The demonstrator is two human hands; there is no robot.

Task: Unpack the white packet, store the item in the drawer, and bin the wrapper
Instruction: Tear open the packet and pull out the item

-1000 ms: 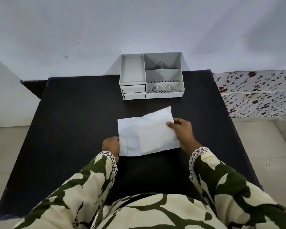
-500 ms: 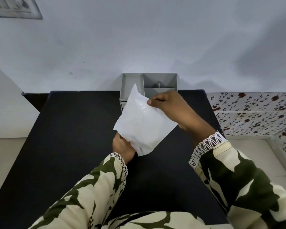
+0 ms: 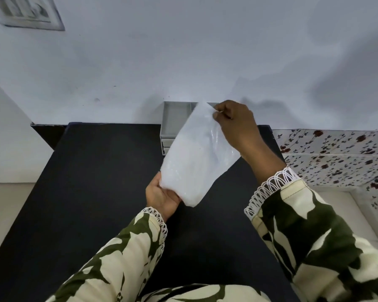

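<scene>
Both hands clamped on the white packet (image 3: 196, 158), held tilted above the desk (image 3: 96, 182). Left hand (image 3: 162, 196) cups the bottom corner as anchor; right hand (image 3: 236, 125) pinches the top edge, likely to tear it. Packet looks unopened. Organiser with the drawers (image 3: 172, 120) sits behind, partly hidden.

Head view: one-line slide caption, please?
Both hands hold the white packet above the black table: left hand low, right hand pinching top.

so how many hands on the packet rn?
2. Left hand grips the white packet at its lower end; right hand pinches its top corner.
</scene>
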